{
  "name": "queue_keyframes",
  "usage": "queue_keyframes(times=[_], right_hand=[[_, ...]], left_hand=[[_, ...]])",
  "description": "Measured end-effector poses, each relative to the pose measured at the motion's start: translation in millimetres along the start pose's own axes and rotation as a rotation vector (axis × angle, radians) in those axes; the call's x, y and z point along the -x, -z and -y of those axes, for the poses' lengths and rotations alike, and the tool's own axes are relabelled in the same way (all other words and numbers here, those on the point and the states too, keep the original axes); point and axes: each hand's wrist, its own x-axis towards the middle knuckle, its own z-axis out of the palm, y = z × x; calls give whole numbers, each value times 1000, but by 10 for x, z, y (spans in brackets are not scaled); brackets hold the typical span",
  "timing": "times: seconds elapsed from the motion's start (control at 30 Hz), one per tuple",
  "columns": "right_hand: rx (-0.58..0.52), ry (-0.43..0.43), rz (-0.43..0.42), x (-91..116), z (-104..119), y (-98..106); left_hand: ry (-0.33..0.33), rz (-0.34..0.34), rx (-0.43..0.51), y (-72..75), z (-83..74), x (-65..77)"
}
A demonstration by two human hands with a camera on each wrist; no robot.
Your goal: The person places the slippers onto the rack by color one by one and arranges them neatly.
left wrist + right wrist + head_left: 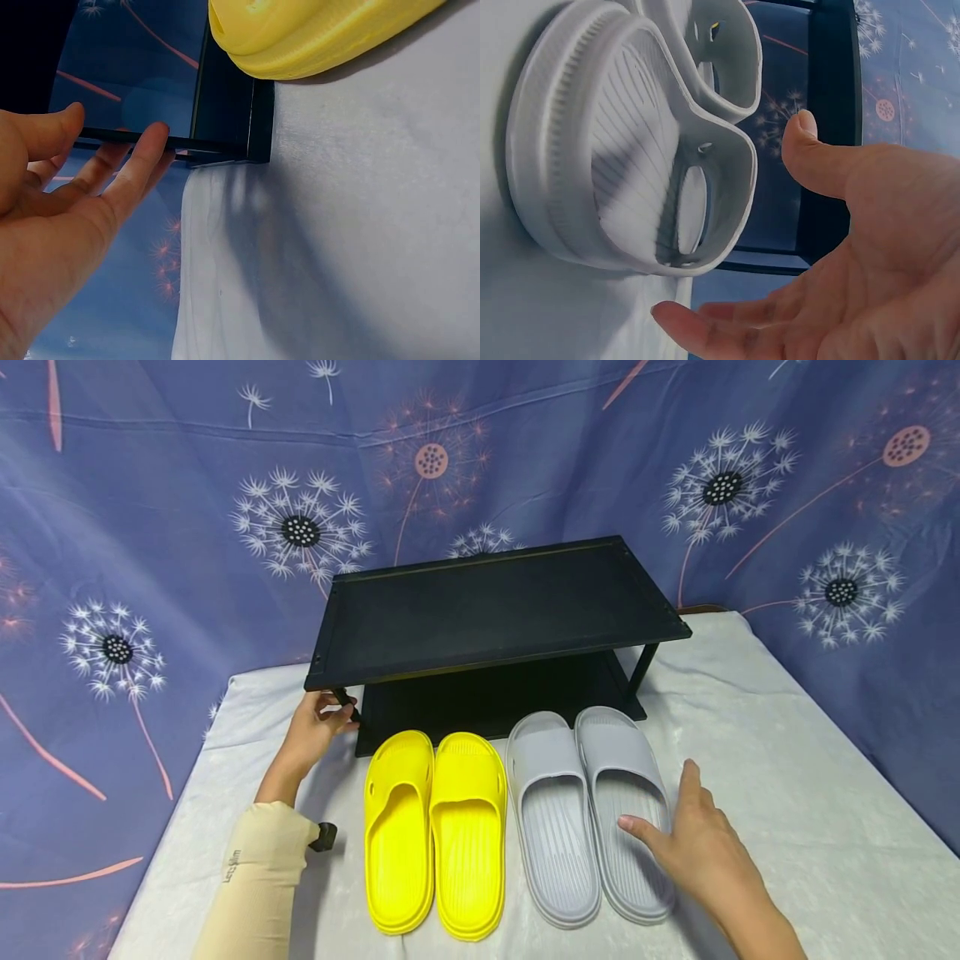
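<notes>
The left hand (313,727) is at a leg of the black rack (495,610), perhaps steadying it; gripping or merely touching, I can't tell. Yellow slippers (469,835), then grey slippers (558,835), stand paired before it, toes rackward, likely for easy reach. Rightmost, the right hand (705,847) hovers, fingers spread, holding nothing.

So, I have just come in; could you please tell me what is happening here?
A person has their left hand at a left leg of a low black rack; whether it really grips the leg is hard to tell. The right hand, thumb and fingers spread, holds nothing near the grey slippers. These and the yellow slippers stand side by side on white cloth, toes towards the rack.
</notes>
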Motion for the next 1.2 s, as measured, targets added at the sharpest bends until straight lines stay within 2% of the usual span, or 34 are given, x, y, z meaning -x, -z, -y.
queue_keyframes(times=[0.27, 0.73, 1.2], right_hand=[[19, -28, 61, 31, 29, -77], [89, 10, 46, 58, 69, -222], [130, -28, 42, 77, 124, -320]], left_hand=[[1, 2, 4, -2, -6, -10], [-11, -2, -1, 6, -13, -15], [0, -5, -5, 0, 8, -5]])
